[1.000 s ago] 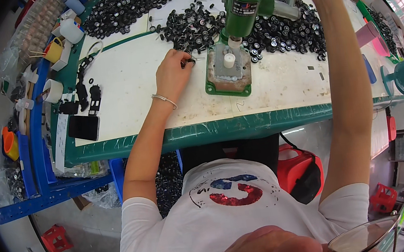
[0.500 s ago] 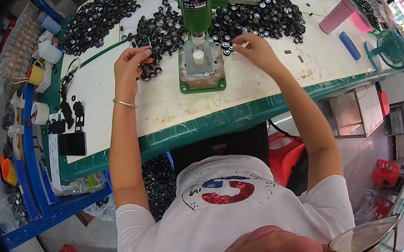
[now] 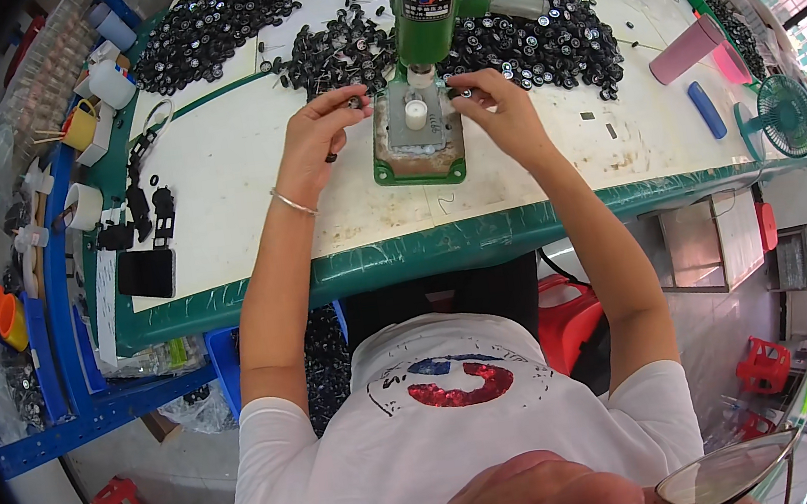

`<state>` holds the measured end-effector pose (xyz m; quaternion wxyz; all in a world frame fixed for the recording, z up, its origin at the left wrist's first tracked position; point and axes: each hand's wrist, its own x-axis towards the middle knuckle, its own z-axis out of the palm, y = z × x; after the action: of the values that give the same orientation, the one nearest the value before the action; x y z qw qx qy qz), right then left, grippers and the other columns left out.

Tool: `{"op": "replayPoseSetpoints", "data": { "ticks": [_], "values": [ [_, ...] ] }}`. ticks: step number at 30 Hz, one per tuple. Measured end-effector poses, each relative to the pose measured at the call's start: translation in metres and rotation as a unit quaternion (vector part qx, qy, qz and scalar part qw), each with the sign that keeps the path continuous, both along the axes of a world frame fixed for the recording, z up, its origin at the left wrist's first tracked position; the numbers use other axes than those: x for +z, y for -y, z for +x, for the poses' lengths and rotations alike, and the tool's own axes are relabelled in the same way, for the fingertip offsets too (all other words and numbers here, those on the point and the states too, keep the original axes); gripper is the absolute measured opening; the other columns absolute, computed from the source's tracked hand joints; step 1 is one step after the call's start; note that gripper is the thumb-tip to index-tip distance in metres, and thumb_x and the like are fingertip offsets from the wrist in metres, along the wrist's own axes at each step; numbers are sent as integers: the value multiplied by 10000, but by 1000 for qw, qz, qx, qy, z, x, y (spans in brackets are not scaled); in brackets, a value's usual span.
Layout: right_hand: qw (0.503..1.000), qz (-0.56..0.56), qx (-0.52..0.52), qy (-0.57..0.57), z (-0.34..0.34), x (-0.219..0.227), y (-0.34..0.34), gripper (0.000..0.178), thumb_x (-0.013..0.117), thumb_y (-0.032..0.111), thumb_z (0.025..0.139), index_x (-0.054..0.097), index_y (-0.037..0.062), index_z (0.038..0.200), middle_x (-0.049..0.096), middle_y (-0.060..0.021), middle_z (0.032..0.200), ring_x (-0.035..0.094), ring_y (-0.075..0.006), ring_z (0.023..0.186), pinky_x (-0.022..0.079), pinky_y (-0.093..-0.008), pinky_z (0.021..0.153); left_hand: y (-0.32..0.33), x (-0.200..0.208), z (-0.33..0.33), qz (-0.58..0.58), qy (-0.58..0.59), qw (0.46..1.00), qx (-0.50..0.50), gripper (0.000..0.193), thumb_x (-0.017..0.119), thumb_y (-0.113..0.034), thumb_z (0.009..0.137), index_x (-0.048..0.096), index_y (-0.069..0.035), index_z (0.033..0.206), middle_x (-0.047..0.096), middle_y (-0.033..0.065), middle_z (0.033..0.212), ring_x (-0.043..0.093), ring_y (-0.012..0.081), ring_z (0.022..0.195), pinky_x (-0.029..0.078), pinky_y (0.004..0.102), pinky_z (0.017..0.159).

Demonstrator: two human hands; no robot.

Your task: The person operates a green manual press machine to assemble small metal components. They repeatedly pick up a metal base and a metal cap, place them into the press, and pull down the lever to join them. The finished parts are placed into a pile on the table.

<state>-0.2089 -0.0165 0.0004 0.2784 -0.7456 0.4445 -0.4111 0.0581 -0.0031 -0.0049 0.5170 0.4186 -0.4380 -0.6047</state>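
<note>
A green hand press [image 3: 426,23] stands at the middle of the table, with a white round post [image 3: 417,114] on its metal base. To the left of that base, my left hand [image 3: 321,136] pinches a small black round part [image 3: 355,104] between thumb and finger. Another small dark piece [image 3: 332,158] shows under its curled fingers. On the base's other side, my right hand [image 3: 501,111] is closed on a small black round part [image 3: 462,94], partly covered by the fingertips. Both hands are level with the post and apart from it.
Heaps of black round parts lie at the far left [image 3: 206,34], behind my left hand [image 3: 334,54] and right of the press [image 3: 549,43]. A phone [image 3: 146,274] lies at the left edge. A pink cup [image 3: 686,51], blue bar [image 3: 707,110] and green fan [image 3: 785,116] are on the right.
My left hand has come right from the small-parts heap toward the press base. My right hand has drawn in from the right-hand heap to the base, a black part in its fingers.
</note>
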Motion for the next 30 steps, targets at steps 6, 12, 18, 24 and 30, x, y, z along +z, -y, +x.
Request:
{"op": "replayPoseSetpoints", "data": {
  "ticks": [6,12,18,24,30],
  "values": [
    [998,27,61,9,35,13,-11,243,646,116,830,674,73,1067,558,-58,999,563,-152,814,466,-282,750,-6,3,-19,5,-58,998,33,244,660,-81,848,654,-19,1084,690,78,934,668,77,770,289,143,416],
    [982,139,77,101,40,-1,-11,249,637,131,846,680,97,1089,534,-53,1020,555,-137,865,459,-276,790,-11,9,-21,-31,18,999,9,271,666,-86,841,648,-18,1103,688,73,971,670,83,808,281,147,423],
    [987,117,68,82,40,-1,-14,309,643,136,856,639,82,1161,545,-53,1024,561,-137,899,459,-272,795,-13,13,-20,-58,-13,998,-14,296,685,-66,817,645,-11,1105,689,66,961,662,73,812,278,146,432],
    [978,117,28,170,35,-6,-19,373,654,124,848,591,44,1207,569,-56,1055,558,-125,897,452,-266,793,-20,18,-29,-92,32,994,40,271,716,-78,798,652,-15,1053,693,47,898,653,58,764,316,141,447],
    [995,13,22,94,15,12,-29,347,646,93,849,595,35,1188,583,-51,1064,559,-112,880,446,-248,779,-20,21,-29,-89,73,993,21,335,720,-27,771,661,-25,1100,696,51,916,650,58,787,384,153,506]
  ]
}}
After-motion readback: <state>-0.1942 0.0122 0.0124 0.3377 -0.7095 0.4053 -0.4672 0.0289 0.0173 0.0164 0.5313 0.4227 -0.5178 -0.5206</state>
